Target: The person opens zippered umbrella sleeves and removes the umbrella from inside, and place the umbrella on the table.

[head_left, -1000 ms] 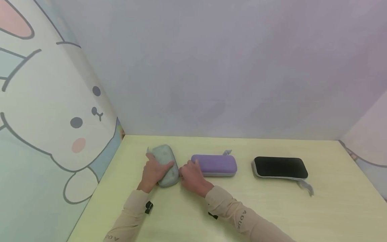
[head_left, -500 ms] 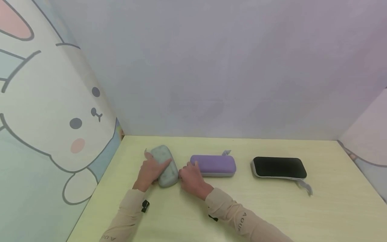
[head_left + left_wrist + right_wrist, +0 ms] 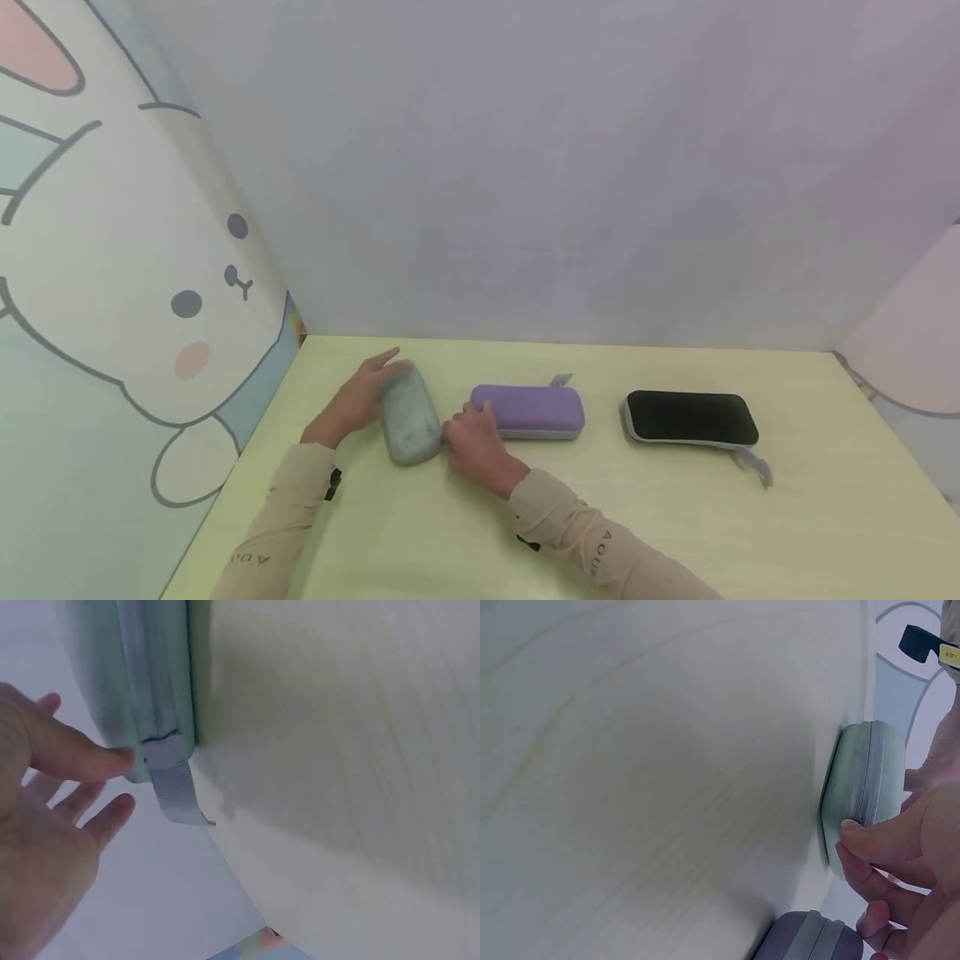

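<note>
So, green case lies flat on the bench, left of the other two, long side running near to far with the far end leaning a bit left. Left hand at its far-left end, fingers apart and spread, blurred in the head view; thumb tip right by the end strap, can't tell if it touches. Strap sticks out from the case end, curling at its tip. Right hand at the case's right side toward the near end, thumb and index clamped together at the zip; pull itself hidden behind the fingers. Purple case sits just beyond the right hand, lying sideways, small grey tab poking up behind it. Black case well apart farther right, also sideways, grey strip trailing off its near-right corner onto the bench. Both sleeves beige with dark lettering. Plain pale wall behind, cartoon bunny on the left side.
</note>
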A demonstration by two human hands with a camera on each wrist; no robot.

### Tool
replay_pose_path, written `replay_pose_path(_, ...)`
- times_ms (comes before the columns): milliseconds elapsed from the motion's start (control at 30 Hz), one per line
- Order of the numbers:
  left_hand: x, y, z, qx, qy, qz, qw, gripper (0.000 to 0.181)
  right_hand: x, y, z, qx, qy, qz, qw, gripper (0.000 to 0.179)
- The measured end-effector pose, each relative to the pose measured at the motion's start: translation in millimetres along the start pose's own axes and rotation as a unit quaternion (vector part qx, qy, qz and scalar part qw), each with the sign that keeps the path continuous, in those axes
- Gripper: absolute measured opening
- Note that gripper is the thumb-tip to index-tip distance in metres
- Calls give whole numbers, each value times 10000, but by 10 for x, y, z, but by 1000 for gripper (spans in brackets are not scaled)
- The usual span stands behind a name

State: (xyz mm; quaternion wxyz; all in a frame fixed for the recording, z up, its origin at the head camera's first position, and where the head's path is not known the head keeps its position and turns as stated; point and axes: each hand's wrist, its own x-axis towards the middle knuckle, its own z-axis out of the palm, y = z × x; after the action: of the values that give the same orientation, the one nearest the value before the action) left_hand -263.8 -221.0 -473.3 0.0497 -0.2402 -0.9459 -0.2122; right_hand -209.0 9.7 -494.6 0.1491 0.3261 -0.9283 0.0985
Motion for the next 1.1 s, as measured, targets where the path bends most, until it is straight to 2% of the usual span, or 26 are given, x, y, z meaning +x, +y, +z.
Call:
replay_pose_path(100,-19,-26,35,-52,-228,121,9997,86,7,-16,20,41,-93,29,9999,22)
replay_pose_path(167,-18,-27,52,-176,-364,131,9991,87,5,-15,25,76,-150,82,9998,22)
replay_pose_path(300,-24,-23,59,-132,-525,88,9985,87,5,-14,14,129,-168,91,9997,21)
replay_pose_path(533,-22,-34,34,-95,-515,102,9986,84,5,-25,-13,136,-185,97,9997,19)
replay_pose_path(900,-86,-86,-27,-237,-636,-330,9971,80,-11,-44,-66,-81,-272,219,9994,13)
replay_pose_path(1100,-95,-111,-62,-161,-637,-396,9971,76,-15,-45,-44,-59,-136,237,9996,15)
